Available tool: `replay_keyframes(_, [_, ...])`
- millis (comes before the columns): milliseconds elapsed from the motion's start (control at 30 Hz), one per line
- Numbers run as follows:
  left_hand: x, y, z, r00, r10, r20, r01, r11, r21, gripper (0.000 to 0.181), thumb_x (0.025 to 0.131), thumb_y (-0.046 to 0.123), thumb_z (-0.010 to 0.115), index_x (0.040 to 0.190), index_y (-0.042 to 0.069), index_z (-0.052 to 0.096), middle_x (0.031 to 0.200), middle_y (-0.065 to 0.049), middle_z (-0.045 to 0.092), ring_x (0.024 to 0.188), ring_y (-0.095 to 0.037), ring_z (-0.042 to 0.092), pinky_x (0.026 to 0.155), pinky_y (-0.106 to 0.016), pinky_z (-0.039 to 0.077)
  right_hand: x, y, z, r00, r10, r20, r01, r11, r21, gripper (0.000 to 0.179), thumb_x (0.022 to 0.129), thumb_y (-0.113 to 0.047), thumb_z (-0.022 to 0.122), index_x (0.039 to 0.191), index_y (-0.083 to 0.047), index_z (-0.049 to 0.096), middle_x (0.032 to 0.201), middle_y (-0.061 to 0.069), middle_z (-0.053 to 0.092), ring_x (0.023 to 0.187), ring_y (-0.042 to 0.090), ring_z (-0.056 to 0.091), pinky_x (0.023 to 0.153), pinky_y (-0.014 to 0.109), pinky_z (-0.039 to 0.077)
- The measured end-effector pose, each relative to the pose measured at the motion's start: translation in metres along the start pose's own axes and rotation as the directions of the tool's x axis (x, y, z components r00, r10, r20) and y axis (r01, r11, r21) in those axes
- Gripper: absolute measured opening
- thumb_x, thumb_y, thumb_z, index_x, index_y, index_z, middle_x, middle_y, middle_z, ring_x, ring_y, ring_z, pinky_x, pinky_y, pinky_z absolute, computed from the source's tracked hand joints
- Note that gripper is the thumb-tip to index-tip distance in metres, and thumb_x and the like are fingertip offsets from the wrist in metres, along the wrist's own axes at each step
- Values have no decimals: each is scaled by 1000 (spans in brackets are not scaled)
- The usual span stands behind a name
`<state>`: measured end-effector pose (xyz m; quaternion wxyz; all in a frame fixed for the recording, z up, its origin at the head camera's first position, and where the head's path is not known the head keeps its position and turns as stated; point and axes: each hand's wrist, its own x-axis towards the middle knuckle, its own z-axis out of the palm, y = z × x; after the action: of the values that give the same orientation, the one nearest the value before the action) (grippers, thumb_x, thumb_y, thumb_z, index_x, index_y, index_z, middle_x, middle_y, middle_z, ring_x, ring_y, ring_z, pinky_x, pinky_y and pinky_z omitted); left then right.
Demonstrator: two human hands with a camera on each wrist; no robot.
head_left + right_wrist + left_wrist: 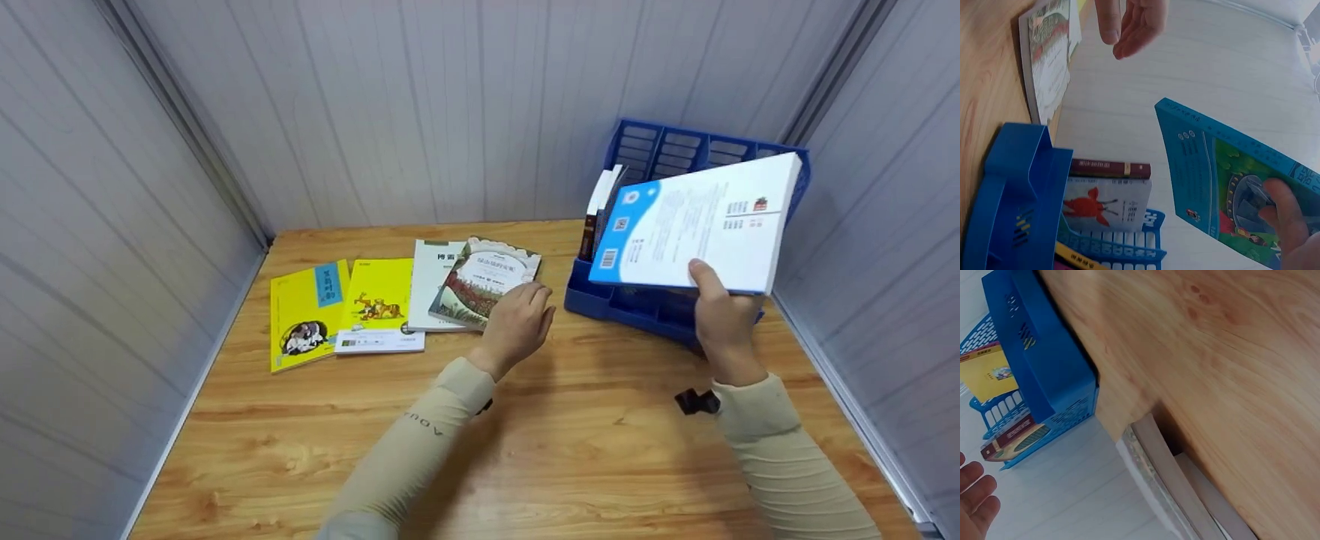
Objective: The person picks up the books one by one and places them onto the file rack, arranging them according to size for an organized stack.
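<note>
My right hand point(724, 326) grips the lower edge of a book point(675, 225), thumb on its white back cover with a blue wavy band. The right wrist view shows this book's teal spine and colourful front cover. It is held up in front of a blue book rack point(637, 315) and hides part of it. My left hand point(517, 322) hovers at the near right corner of a storybook point(491, 274) with a flowery cover, which overlaps a pale book point(431, 274). Nothing is between the left fingers, loosely bent; whether they touch the storybook, I cannot tell.
Two yellow books, one with a tiger picture point(379, 300) and one with a blue label point(307, 311), lie to the left. In the rack stand a maroon-spined book point(1109, 169), a white one with a red animal point(1086, 208) and a yellow one point(988, 374). Panel walls enclose the table.
</note>
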<state>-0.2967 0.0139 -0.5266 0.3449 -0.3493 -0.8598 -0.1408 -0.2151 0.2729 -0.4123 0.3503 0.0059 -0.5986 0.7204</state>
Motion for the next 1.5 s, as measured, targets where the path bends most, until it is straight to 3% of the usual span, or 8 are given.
replay_keyframes(200, [7,5,13,997,18,71,-18,1000,4,18,102,17,74,115,5,72,109,-7,76,101,-24,74,93,-35,61,1,-2,-10,995,-93,-32,88,986,-139,88,94,11,58,172,-10,23,168,12,47,150,26,52,119,30,49])
replay_keyframes(433, [21,13,22,982,59,182,-59,998,-3,15,107,19,67,113,6,71,105,-6,76,97,-23,75,89,-36,61,-1,-21,-10,962,-270,-29,256,938,-234,83,96,12,53,171,2,19,172,15,43,154,29,49,122,35,47])
replay_keyframes(700, [30,21,33,977,84,198,-85,996,-1,15,109,16,63,116,7,72,108,-5,78,96,-20,77,87,-34,62,6,-21,-22,941,-334,-60,297,895,-332,78,96,11,52,169,0,30,165,12,54,150,26,56,118,36,52])
replay_keyframes(900, [34,26,42,964,69,259,-69,998,-9,17,110,18,61,117,7,72,111,-5,76,98,-20,76,88,-35,63,13,-10,-28,928,-364,-77,306,864,-401,74,96,10,54,167,-1,37,162,10,57,148,26,58,117,36,54])
replay_keyframes(1033, [38,30,48,938,65,341,-68,998,-4,20,110,19,59,120,8,72,115,-5,76,104,-20,75,92,-34,62,18,-1,-32,913,-399,-78,332,842,-425,71,96,12,54,165,1,41,162,11,58,148,26,58,116,34,53])
replay_keyframes(1200, [46,37,55,892,85,445,-101,995,12,23,109,20,57,125,10,70,123,-4,74,116,-20,71,106,-31,58,19,8,-35,910,-405,-88,325,830,-454,69,95,12,54,163,2,44,160,13,59,147,27,59,115,31,53])
replay_keyframes(1333, [51,42,62,853,92,514,-126,991,32,33,113,19,51,140,7,65,139,-8,71,134,-23,66,122,-34,48,19,13,-36,925,-372,-80,297,835,-463,67,97,13,53,162,2,45,162,14,56,150,27,56,120,34,50])
replay_keyframes(1500, [54,47,69,793,29,608,-76,996,52,46,117,18,42,159,3,51,161,-14,58,153,-26,53,130,-37,38,23,20,-37,947,-315,-63,249,842,-479,67,97,12,54,162,-3,47,162,13,57,148,26,57,118,32,51])
